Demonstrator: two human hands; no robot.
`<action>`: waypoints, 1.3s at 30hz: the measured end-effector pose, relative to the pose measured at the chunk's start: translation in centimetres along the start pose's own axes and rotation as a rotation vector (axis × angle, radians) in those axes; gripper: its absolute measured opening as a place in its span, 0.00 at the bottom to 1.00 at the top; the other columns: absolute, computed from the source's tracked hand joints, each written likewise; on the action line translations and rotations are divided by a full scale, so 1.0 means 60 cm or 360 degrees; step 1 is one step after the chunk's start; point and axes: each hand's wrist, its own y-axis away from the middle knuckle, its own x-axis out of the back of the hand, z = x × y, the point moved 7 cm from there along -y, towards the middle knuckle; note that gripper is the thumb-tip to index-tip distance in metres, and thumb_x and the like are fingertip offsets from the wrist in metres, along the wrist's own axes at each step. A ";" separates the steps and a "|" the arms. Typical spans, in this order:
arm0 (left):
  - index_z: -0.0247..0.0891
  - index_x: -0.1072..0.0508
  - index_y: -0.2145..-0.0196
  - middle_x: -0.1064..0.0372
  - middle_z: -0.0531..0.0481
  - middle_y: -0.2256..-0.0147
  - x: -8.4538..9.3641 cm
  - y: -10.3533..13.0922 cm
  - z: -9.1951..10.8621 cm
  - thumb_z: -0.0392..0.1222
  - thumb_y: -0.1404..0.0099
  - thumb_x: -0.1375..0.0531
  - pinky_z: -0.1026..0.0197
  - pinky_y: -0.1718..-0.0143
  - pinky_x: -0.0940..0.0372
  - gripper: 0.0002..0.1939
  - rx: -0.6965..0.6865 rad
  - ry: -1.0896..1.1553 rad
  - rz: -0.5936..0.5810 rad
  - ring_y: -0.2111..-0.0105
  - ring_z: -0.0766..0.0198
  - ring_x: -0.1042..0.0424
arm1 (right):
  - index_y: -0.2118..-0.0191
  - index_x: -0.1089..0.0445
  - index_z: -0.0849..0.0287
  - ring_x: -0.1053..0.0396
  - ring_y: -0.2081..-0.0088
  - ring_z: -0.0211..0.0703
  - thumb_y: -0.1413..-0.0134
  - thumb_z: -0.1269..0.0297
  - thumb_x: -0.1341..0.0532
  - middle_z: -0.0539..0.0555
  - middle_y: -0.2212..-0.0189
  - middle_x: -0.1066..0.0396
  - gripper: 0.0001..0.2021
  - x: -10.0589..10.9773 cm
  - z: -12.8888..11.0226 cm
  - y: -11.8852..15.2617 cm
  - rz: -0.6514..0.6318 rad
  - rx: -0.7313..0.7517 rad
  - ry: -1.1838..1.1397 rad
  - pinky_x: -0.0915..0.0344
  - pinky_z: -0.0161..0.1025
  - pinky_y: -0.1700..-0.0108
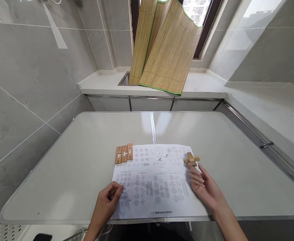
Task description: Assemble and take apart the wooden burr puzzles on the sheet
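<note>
3 flat slotted wooden pcs (123,159) lie side by side at the far L corner of a printed sheet (147,202) on the white surface (61,150). Small dark marks on pcs, too tiny to read. Sheet has rows of small diagrams, plus a bold line of chars along near edge, approx. ending in brackets; rest illegible. Cross-shaped wooden puzzle (192,160) is at sheet's far R edge, by R hand (204,185): grip half curled, fingertips at puzzle, can't tell if holding. L hand (111,195) at sheet's L edge: grip nearly closed, thumb by index; can't tell if it's pinching paper. Metal-rimmed recess (123,80) in window ledge, partly behind bamboo mat (169,60); contents unclear.
</note>
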 end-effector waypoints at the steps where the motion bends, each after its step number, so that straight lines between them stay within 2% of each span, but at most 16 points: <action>1: 0.39 0.32 0.76 0.48 0.56 0.79 0.000 0.000 0.002 0.68 0.36 0.41 0.64 0.75 0.49 0.28 0.0003 -0.0010 0.0001 0.78 0.66 0.47 | 0.52 0.29 0.57 0.43 0.81 0.29 0.33 0.66 0.36 0.43 0.75 0.43 0.07 -0.001 0.000 -0.002 -0.0002 -0.0019 -0.0040 0.38 0.25 0.80; 7: 0.39 0.32 0.75 0.49 0.57 0.79 -0.002 0.002 0.018 0.69 0.35 0.41 0.65 0.75 0.49 0.29 0.0047 -0.0063 0.0004 0.77 0.67 0.48 | 0.49 0.33 0.55 0.41 0.81 0.28 0.33 0.72 0.37 0.42 0.76 0.39 0.10 -0.016 0.000 -0.019 -0.0051 -0.0092 -0.0141 0.39 0.24 0.79; 10: 0.39 0.32 0.75 0.48 0.57 0.78 -0.002 0.003 0.020 0.69 0.35 0.41 0.66 0.74 0.49 0.29 0.0042 -0.0084 -0.0002 0.77 0.67 0.48 | 0.54 0.33 0.56 0.43 0.81 0.27 0.35 0.72 0.35 0.41 0.77 0.41 0.08 -0.026 0.002 -0.025 -0.0062 -0.0075 -0.0162 0.40 0.23 0.79; 14: 0.39 0.31 0.75 0.48 0.57 0.80 -0.004 -0.003 0.026 0.67 0.34 0.41 0.66 0.75 0.48 0.28 0.0004 -0.0087 -0.0080 0.78 0.67 0.48 | 0.64 0.32 0.56 0.50 0.81 0.30 0.37 0.62 0.31 0.41 0.79 0.46 0.10 -0.045 0.016 -0.012 -0.0032 0.0029 0.0285 0.44 0.27 0.80; 17: 0.39 0.29 0.73 0.43 0.56 0.79 -0.012 -0.010 0.062 0.66 0.32 0.42 0.65 0.73 0.43 0.26 -0.0042 -0.0125 -0.0175 0.77 0.66 0.43 | 0.65 0.29 0.59 0.51 0.80 0.30 0.37 0.52 0.32 0.43 0.80 0.44 0.15 -0.071 0.045 0.012 -0.0072 -0.0071 0.0715 0.48 0.31 0.78; 20: 0.40 0.25 0.67 0.29 0.50 0.70 -0.046 -0.014 0.124 0.63 0.31 0.41 0.62 0.67 0.36 0.23 -0.0122 -0.0123 -0.0469 0.71 0.62 0.33 | 0.69 0.29 0.61 0.50 0.81 0.31 0.35 0.47 0.37 0.45 0.81 0.42 0.20 -0.107 0.075 0.035 -0.0242 -0.0166 0.1033 0.50 0.34 0.77; 22: 0.42 0.24 0.55 0.24 0.46 0.58 -0.077 -0.015 0.171 0.62 0.31 0.39 0.59 0.59 0.31 0.21 -0.0216 0.0002 -0.0705 0.63 0.58 0.28 | 0.69 0.28 0.61 0.49 0.82 0.32 0.35 0.47 0.38 0.45 0.83 0.41 0.20 -0.133 0.096 0.047 -0.0425 -0.0234 0.1085 0.50 0.35 0.77; 24: 0.44 0.28 0.41 0.27 0.41 0.46 -0.108 -0.012 0.216 0.65 0.31 0.40 0.51 0.44 0.32 0.30 -0.0348 0.0281 -0.1000 0.49 0.51 0.27 | 0.69 0.28 0.61 0.48 0.83 0.32 0.37 0.50 0.37 0.45 0.85 0.40 0.19 -0.154 0.116 0.056 -0.0594 -0.0304 0.1048 0.50 0.35 0.77; 26: 0.43 0.30 0.37 0.30 0.39 0.41 -0.133 -0.008 0.245 0.70 0.33 0.41 0.45 0.38 0.37 0.37 -0.0393 0.0517 -0.1248 0.40 0.44 0.31 | 0.70 0.29 0.61 0.46 0.83 0.33 0.38 0.51 0.36 0.45 0.85 0.40 0.17 -0.169 0.130 0.061 -0.0715 -0.0353 0.0988 0.48 0.35 0.77; 29: 0.41 0.28 0.39 0.28 0.38 0.42 -0.158 -0.006 0.260 0.70 0.34 0.39 0.44 0.41 0.34 0.36 -0.0346 0.0667 -0.1443 0.40 0.41 0.30 | 0.71 0.29 0.62 0.45 0.84 0.32 0.40 0.51 0.34 0.46 0.84 0.39 0.18 -0.178 0.141 0.066 -0.0832 -0.0383 0.0930 0.48 0.34 0.78; 32: 0.40 0.27 0.44 0.25 0.39 0.47 -0.167 -0.011 0.256 0.63 0.35 0.34 0.49 0.49 0.29 0.31 -0.0275 0.0710 -0.1415 0.46 0.44 0.26 | 0.66 0.27 0.62 0.43 0.83 0.31 0.39 0.47 0.34 0.48 0.80 0.34 0.20 -0.178 0.144 0.071 -0.0874 -0.0389 0.0989 0.48 0.33 0.78; 34: 0.41 0.27 0.45 0.24 0.41 0.49 -0.167 -0.015 0.252 0.58 0.40 0.29 0.49 0.48 0.30 0.31 -0.0271 0.0697 -0.1330 0.48 0.46 0.25 | 0.64 0.27 0.62 0.40 0.82 0.31 0.36 0.45 0.35 0.50 0.76 0.32 0.21 -0.175 0.142 0.071 -0.0840 -0.0340 0.1113 0.47 0.33 0.78; 36: 0.42 0.28 0.46 0.24 0.43 0.49 -0.164 -0.018 0.250 0.52 0.43 0.25 0.49 0.44 0.31 0.31 -0.0292 0.0613 -0.1186 0.48 0.49 0.25 | 0.62 0.26 0.61 0.40 0.81 0.32 0.35 0.45 0.36 0.49 0.76 0.32 0.20 -0.174 0.134 0.068 -0.0746 -0.0207 0.1293 0.44 0.33 0.77; 39: 0.42 0.28 0.49 0.24 0.44 0.50 -0.154 -0.022 0.251 0.47 0.44 0.24 0.49 0.41 0.32 0.28 -0.0312 0.0461 -0.0919 0.46 0.50 0.25 | 0.55 0.25 0.59 0.38 0.77 0.35 0.35 0.44 0.35 0.49 0.75 0.32 0.20 -0.175 0.114 0.060 -0.0513 0.0136 0.1534 0.40 0.35 0.73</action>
